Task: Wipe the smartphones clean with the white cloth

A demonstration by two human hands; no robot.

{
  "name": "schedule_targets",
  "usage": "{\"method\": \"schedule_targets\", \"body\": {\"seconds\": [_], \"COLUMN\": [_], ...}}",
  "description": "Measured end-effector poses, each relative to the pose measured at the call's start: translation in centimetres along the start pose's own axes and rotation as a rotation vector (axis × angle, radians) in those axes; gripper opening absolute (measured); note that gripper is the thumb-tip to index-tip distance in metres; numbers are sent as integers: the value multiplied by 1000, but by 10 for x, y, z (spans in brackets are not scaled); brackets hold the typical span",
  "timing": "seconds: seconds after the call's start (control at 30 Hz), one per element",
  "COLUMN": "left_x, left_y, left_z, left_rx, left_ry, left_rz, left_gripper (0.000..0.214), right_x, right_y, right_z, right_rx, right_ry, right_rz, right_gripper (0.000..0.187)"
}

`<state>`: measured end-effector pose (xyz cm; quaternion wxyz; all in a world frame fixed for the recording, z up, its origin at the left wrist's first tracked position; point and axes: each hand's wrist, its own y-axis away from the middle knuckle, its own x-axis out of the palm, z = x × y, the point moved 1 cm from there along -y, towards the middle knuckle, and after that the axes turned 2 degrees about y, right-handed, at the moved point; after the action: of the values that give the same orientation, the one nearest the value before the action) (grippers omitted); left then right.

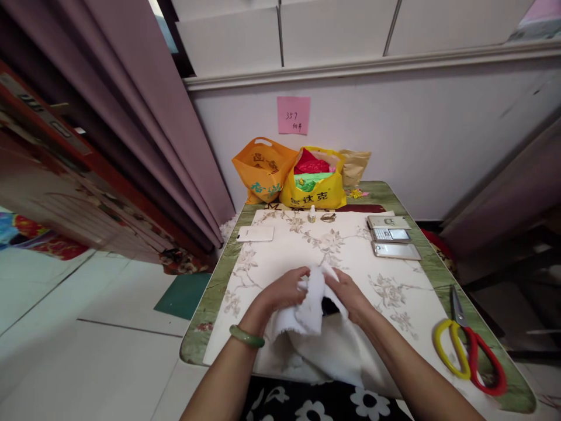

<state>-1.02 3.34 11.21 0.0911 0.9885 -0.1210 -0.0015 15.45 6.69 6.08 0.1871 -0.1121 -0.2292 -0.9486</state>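
A white cloth (312,304) is bunched up between my two hands above the front half of the table, its lower folds hanging toward my lap. My left hand (286,290), with a green bangle (246,336) on the wrist, has its fingers curled round the cloth's left side. On the other side, my right hand (349,296) pinches the cloth, thumb uppermost. A dark, smooth object (329,306) shows partly beneath the cloth beside my right hand; most of it is covered, so its kind is unclear.
Several phones lie on the floral table covering (350,228): a white phone (255,234) at left, a keypad phone (391,235) among others at right. Large scissors (467,351) rest front right. An orange bag (263,169), yellow bag (313,196) and small bottle (312,214) stand at the back.
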Motion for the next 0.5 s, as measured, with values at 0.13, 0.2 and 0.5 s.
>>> {"method": "schedule_targets", "body": {"seconds": [0.13, 0.2, 0.5], "left_x": [5, 9, 35], "left_y": [-3, -3, -8], "left_z": [2, 9, 27], "left_rx": [7, -11, 79], "left_ry": [-26, -13, 203], "left_rz": [104, 18, -469], "left_gripper": [34, 28, 41], "right_x": [1, -1, 2], "right_y": [1, -3, -22], "right_z": [3, 4, -2], "right_rx": [52, 37, -215], "right_ry": [126, 93, -31], "right_rz": [65, -10, -419], "right_gripper": [40, 40, 57]}}
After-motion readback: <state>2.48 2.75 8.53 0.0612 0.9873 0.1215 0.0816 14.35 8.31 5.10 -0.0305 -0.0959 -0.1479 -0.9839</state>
